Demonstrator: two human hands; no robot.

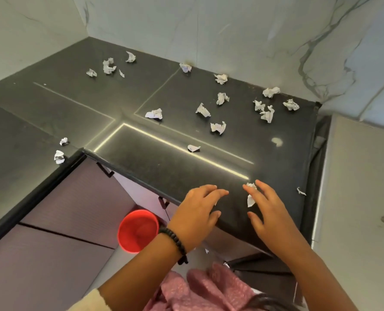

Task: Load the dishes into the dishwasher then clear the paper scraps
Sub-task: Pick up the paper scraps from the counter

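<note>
Several crumpled white paper scraps [218,127] lie scattered over the dark stone countertop [164,167]. My right hand [268,212] hovers at the counter's near edge, its fingers spread over one scrap [251,199], touching it. Just to the left, my left hand [197,214] rests with relaxed fingers on the counter edge and holds nothing that I can see. A small torn scrap [301,191] lies to the right of my right hand. On the floor below the counter stands a red bucket [138,231], open at the top.
Marble walls [231,30] close the counter at the back and left. A pale appliance side [354,209] stands to the right of the counter. Mauve cabinet doors [63,209] run below the counter's inner corner.
</note>
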